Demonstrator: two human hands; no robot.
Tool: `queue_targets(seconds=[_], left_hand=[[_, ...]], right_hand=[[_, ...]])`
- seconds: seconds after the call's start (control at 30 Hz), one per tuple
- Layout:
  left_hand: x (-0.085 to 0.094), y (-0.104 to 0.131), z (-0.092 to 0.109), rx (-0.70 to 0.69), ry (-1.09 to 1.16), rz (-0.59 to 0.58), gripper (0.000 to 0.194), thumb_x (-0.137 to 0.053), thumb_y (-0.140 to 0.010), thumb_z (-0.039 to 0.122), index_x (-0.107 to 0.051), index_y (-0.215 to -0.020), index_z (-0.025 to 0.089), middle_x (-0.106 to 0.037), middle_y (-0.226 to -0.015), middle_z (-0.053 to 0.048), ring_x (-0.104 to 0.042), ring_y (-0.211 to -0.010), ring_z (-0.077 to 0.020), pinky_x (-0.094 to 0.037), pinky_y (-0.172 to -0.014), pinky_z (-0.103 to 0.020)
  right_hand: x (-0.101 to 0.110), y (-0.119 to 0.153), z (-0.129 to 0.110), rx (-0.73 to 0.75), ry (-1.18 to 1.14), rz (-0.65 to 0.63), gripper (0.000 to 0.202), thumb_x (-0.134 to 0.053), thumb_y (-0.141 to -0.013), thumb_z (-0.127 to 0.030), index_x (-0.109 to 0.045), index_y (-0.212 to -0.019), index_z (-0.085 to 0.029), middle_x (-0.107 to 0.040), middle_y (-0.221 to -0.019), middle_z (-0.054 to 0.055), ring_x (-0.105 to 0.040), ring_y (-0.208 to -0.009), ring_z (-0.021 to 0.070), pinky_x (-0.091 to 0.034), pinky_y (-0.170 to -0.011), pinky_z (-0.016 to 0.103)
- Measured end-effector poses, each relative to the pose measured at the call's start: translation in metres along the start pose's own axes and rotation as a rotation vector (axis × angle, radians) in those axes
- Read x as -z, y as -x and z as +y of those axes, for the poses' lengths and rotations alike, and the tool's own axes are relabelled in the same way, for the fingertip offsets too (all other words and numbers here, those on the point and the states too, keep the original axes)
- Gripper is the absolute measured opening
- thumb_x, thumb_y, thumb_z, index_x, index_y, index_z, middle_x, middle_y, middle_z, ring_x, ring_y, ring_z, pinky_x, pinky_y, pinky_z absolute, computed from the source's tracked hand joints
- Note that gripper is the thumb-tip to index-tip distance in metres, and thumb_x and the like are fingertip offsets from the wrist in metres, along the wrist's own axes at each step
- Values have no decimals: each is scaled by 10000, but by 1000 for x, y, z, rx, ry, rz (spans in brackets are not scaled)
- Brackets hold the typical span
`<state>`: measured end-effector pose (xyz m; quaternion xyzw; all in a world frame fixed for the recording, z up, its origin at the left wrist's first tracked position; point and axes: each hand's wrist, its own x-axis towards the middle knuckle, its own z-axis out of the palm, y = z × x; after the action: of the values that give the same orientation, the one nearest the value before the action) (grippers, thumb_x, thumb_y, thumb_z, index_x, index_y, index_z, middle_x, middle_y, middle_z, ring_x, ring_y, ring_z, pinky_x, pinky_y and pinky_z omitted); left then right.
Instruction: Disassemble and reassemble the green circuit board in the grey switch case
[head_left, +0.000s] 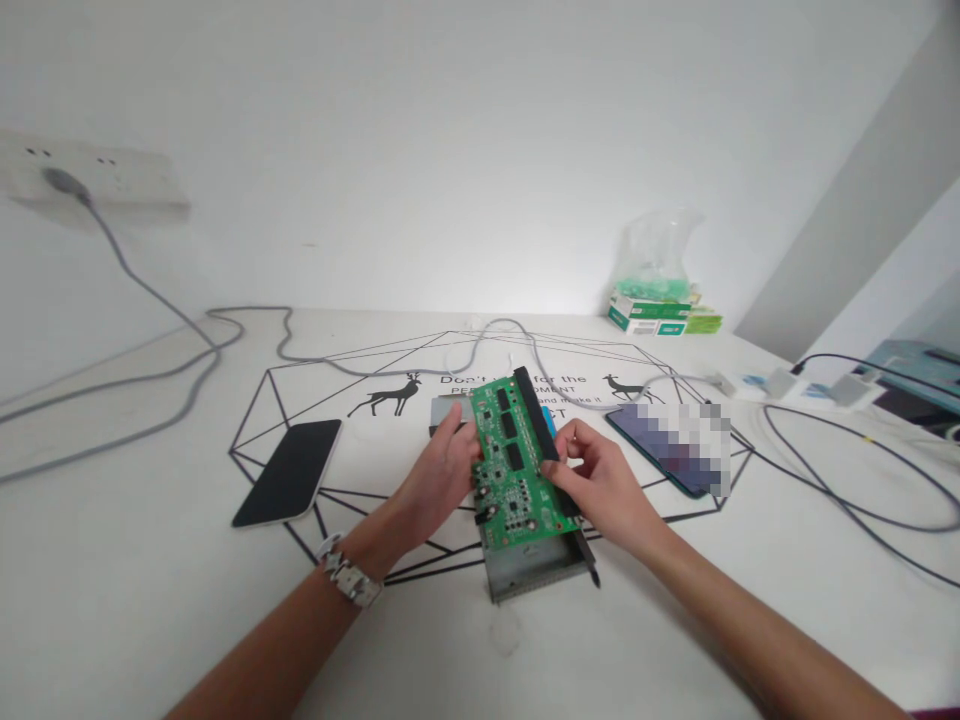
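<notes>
A green circuit board (517,500) with black chips and a long black strip (534,420) along its right side is tilted above a grey metal case (536,572). My left hand (442,470) is at the board's left edge, its thumb raised and its other fingers partly hidden behind the board. My right hand (596,475) pinches the black strip at the board's right edge. A small blue piece (549,420) shows just above the right fingers. A dark, thin tool-like object (589,560) lies at the case's right side, partly hidden.
A black phone (291,472) lies on the left, another phone (667,450) on the right. Behind are green-white boxes (649,312) with a plastic bag (654,255). A power strip (799,388) and cables (847,470) are at right; a grey cable (337,368) runs behind.
</notes>
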<state>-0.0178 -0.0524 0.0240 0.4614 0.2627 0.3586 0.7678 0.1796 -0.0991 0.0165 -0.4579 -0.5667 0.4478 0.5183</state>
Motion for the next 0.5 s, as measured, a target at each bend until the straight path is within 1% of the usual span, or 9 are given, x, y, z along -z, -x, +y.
queue_targets(seconds=[0.07, 0.17, 0.23, 0.3, 0.37, 0.5], left_hand=[[8, -6, -3, 0, -32, 29, 748, -368, -927, 722, -566, -1368, 150, -721, -1161, -132, -640, -1060, -282, -457, -870, -365], [16, -12, -6, -11, -44, 74, 735, -395, -906, 730, -624, -1275, 137, -713, -1130, -136, -611, -1057, -279, -438, -850, -356], [17, -13, -7, -23, -32, 101, 709, -411, -899, 730, -650, -1215, 142, -709, -1105, -127, -602, -1042, -273, -433, -852, -358], [14, -11, -6, -40, -27, 107, 685, -421, -903, 719, -656, -1195, 146, -705, -1103, -122, -598, -1044, -269, -428, -860, -361], [10, -8, -4, -61, -29, 86, 674, -426, -910, 707, -649, -1214, 148, -700, -1131, -124, -595, -1073, -274, -424, -880, -367], [-1, -2, 0, -79, -25, 17, 718, -391, -912, 729, -624, -1267, 151, -686, -1213, -139, -580, -1152, -306, -425, -936, -401]], right_hand=[[1, 1, 0, 17, 45, 37, 261, -676, -775, -247, -416, -774, -216, -421, -685, -93, -323, -435, 29, -216, -406, 194], [1, 3, -1, 62, 103, 99, 265, -679, -775, -225, -414, -775, -217, -441, -689, -93, -328, -408, 20, -195, -394, 195], [1, 4, -1, 97, 114, 127, 268, -686, -787, -229, -418, -788, -220, -423, -673, -98, -331, -402, 24, -191, -392, 195], [1, 6, 0, 131, 114, 125, 271, -694, -811, -249, -425, -805, -225, -393, -638, -105, -327, -410, 36, -202, -398, 198], [1, 9, -1, 181, 102, 74, 260, -699, -840, -280, -444, -835, -227, -384, -612, -104, -340, -440, 55, -238, -420, 207], [1, 15, -4, 303, 47, -123, 193, -648, -908, -328, -522, -1005, -218, -493, -713, -52, -390, -525, 83, -288, -473, 238]])
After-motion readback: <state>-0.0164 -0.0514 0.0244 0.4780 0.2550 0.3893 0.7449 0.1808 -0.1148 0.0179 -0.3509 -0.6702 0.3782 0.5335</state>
